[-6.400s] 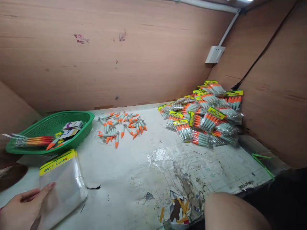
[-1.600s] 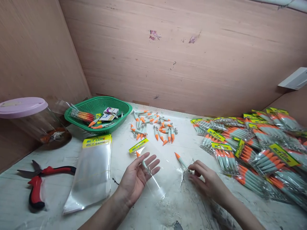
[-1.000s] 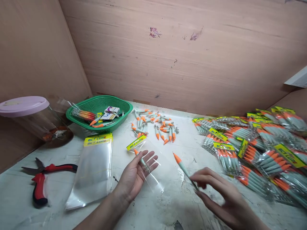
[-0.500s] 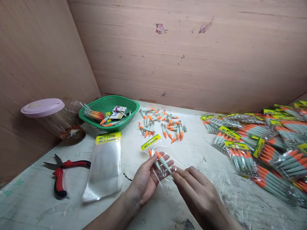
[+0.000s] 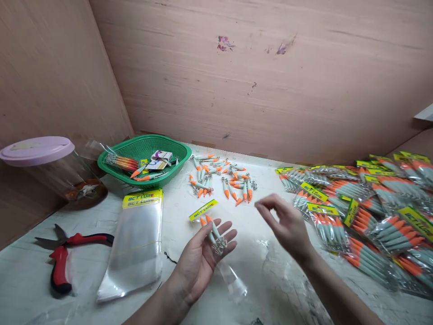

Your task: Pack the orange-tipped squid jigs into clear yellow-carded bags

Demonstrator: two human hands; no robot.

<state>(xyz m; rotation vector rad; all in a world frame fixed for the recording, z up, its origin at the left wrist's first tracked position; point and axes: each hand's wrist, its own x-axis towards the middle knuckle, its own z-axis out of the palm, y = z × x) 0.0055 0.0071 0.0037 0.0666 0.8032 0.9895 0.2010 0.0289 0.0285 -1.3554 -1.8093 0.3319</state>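
In my left hand [image 5: 198, 266] is a clear plastic bag with a yellow BCT LURE header [image 5: 203, 210]. My thumb presses it against the palm, and the other fingers are spread beneath. Two pale green fishing lures [image 5: 215, 229] with orange tips lie side by side in it, their wire hooks toward my palm. To the right, my right hand [image 5: 287, 225] hangs above the table, thumb and forefinger tips together, with nothing visible in them. Beyond its fingertips lies a cluster of loose lures [image 5: 238, 185]; another loose group [image 5: 204, 174] sits to its left.
Filled lure bags [image 5: 360, 212] are heaped on the right. On the left are a stack of clear bags [image 5: 135, 248], red-handled pliers [image 5: 61, 266], a green basket [image 5: 176, 169] and a pink-lidded jar [image 5: 37, 151]. Wooden panels [image 5: 237, 90] stand at the back and left.
My right hand has let go of the second lure and moved up and right. That lure now sits deeper in the bag beside the first. The view has shifted slightly right.
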